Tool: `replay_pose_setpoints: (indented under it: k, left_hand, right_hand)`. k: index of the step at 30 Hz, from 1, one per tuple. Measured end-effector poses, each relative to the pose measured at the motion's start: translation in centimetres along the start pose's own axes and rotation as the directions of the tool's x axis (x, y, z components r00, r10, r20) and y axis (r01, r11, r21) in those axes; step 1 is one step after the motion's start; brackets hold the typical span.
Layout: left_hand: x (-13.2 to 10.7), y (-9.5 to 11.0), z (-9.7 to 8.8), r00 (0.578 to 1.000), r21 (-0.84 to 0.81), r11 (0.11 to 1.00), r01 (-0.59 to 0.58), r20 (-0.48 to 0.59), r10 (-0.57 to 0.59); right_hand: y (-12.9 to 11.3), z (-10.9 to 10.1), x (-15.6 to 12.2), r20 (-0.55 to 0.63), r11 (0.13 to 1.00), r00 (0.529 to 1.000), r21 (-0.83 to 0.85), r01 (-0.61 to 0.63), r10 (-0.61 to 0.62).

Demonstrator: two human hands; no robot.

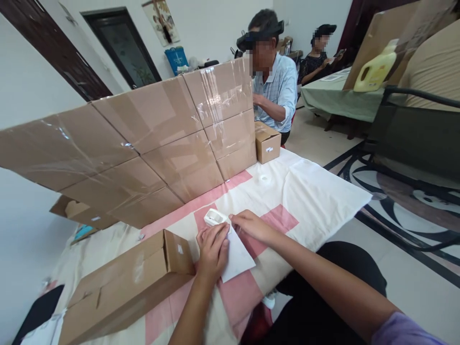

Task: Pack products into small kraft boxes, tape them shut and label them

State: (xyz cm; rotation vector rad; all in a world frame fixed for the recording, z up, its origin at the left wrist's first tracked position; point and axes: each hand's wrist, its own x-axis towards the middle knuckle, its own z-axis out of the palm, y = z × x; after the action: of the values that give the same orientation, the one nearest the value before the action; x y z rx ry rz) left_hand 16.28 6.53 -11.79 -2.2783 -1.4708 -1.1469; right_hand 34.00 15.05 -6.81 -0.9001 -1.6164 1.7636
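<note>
A white sheet of paper [237,258] lies on the cloth in front of me. At its far end sits a small white plastic device [214,217] with a recess in its top; I cannot make out its kind. My left hand [213,247] is bent over the paper's left side and far end, fingers pressed together and holding it down beside the device. From the right, my right hand [247,225] meets the left fingertips in a closed pinch at the paper's edge. Whatever lies between its fingertips is hidden.
A cardboard box [125,282] stands left of my hands. Behind them rises a tall cardboard partition [172,139]. A smaller box [268,143] is at its right end, with a white ring [265,178] nearer. A person [275,91] sits beyond the partition.
</note>
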Motion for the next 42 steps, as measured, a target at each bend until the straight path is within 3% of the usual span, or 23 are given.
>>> replay_pose_setpoints:
  k: [3, 8, 12, 15, 21, 26, 34, 42]
  left_hand:
    - [0.1, 0.2, 0.1, 1.000, -0.006, 1.000, -0.013, 0.001, 0.013]
    - [0.3, 0.5, 0.4, 0.999, -0.035, 0.999, -0.032, -0.004, 0.032]
    - [0.1, 0.2, 0.8, 0.995, -0.072, 0.994, 0.086, -0.044, -0.089]
    - [-0.1, -0.2, 0.8, 0.991, -0.109, 0.989, 0.104, -0.067, -0.112]
    - [-0.3, -0.6, 0.8, 0.987, -0.172, 0.977, 0.125, -0.082, -0.141]
    - [-0.3, -0.6, 0.8, 0.981, -0.193, 0.973, 0.129, -0.121, -0.154]
    - [0.4, -0.1, 0.0, 0.988, -0.052, 0.998, 0.018, -0.151, -0.026]
    - [0.9, 1.2, 0.5, 0.949, 0.030, 0.992, 0.122, -0.296, -0.108]
  right_hand:
    - [-0.1, -0.2, 0.2, -0.059, 0.998, 0.996, -0.026, -0.063, 0.061]
    - [0.0, -0.2, 0.2, -0.094, 0.998, 0.995, -0.053, -0.043, 0.038]
    - [0.3, 0.2, 0.2, -0.013, 0.999, 0.999, -0.036, -0.033, 0.033]
    - [0.4, 0.5, 0.0, 0.044, 1.000, 0.999, -0.017, -0.025, 0.025]
    - [0.6, 1.3, -0.4, 0.066, 0.993, 0.992, 0.045, 0.108, -0.111]
    - [1.3, 1.8, -0.2, 0.039, 0.979, 0.979, -0.045, 0.200, -0.198]
    - [1.4, 2.1, -0.2, -0.023, 0.964, 0.964, -0.023, 0.263, -0.264]
    - [0.9, 2.8, -0.7, -0.111, 0.916, 0.909, -0.054, 0.397, -0.401]
